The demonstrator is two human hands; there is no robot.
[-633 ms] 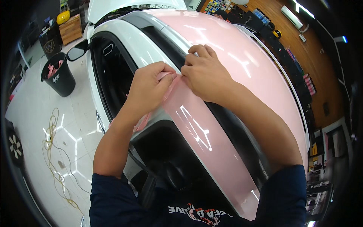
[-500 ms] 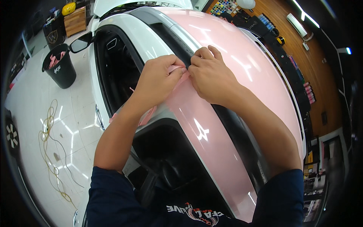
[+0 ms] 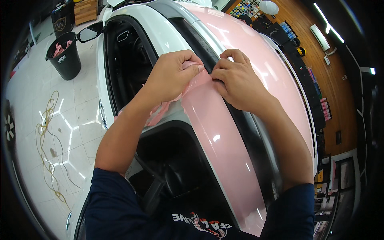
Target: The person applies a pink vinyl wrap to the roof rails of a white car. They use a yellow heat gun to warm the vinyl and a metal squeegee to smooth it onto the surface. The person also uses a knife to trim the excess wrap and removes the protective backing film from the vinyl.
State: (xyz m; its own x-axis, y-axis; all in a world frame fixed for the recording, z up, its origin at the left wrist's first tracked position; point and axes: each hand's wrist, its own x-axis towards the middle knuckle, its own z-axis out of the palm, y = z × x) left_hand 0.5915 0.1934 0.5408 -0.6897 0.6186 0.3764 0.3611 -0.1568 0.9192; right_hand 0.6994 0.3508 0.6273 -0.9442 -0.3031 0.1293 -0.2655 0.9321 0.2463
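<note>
Pink vinyl film (image 3: 220, 136) covers the strip of car body between the door openings and the dark roof rail. My left hand (image 3: 172, 76) is closed, thumb and fingers pinching a lifted, folded flap of this film. Close by on the right, my right hand (image 3: 240, 82) has its fingers curled and pressed together at the film's edge, beside the black roof rail (image 3: 196, 42); its exact grip is partly hidden. Ragged pink film scraps (image 3: 160, 114) hang below my left wrist over the door pillar. Ahead of my hands the strip is bare white paint (image 3: 166, 32).
The roof (image 3: 256, 60) to the right is pink. On the left are the open front window (image 3: 128, 60), a side mirror (image 3: 90, 32) and a black bin (image 3: 66, 58) holding pink scraps. A yellow hose (image 3: 48, 120) lies coiled on the tiled floor.
My left hand has pulled the film flap up and a little away from my right hand, so more folded film shows between them. The whole view has shifted slightly.
</note>
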